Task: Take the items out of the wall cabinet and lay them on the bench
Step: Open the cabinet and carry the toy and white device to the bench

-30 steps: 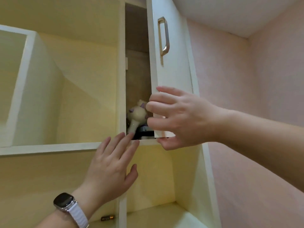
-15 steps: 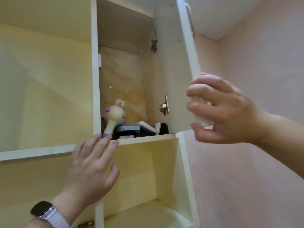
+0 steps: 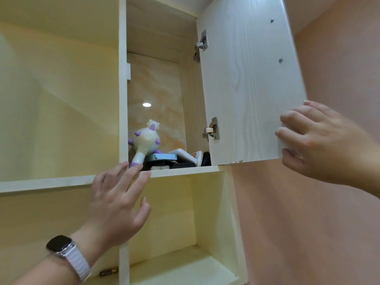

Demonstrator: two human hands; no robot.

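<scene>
A person's right hand point(image 3: 320, 140) grips the lower free corner of a white cabinet door point(image 3: 250, 83), fingers curled over its edge, the door swung wide to the right on two metal hinges point(image 3: 211, 129); the left hand point(image 3: 119, 204), a dark watch point(image 3: 59, 243) on a pale strap at its wrist, is raised flat and open with nothing in it, its fingertips point(image 3: 134, 168) at the front lip of the cabinet shelf point(image 3: 185, 171) and just touching or just short of the purple foot of a cream toy with purple spikes point(image 3: 145, 144); the toy leans at the left of the compartment, beside a low heap of flat boxes point(image 3: 164, 157) and a white case point(image 3: 186, 154) to its right, with dark items among them too small to tell; open cream shelving fills the left and the space below; a small battery-like object point(image 3: 109, 271) lies on the lower shelf near the divider; pink wall on the right.
</scene>
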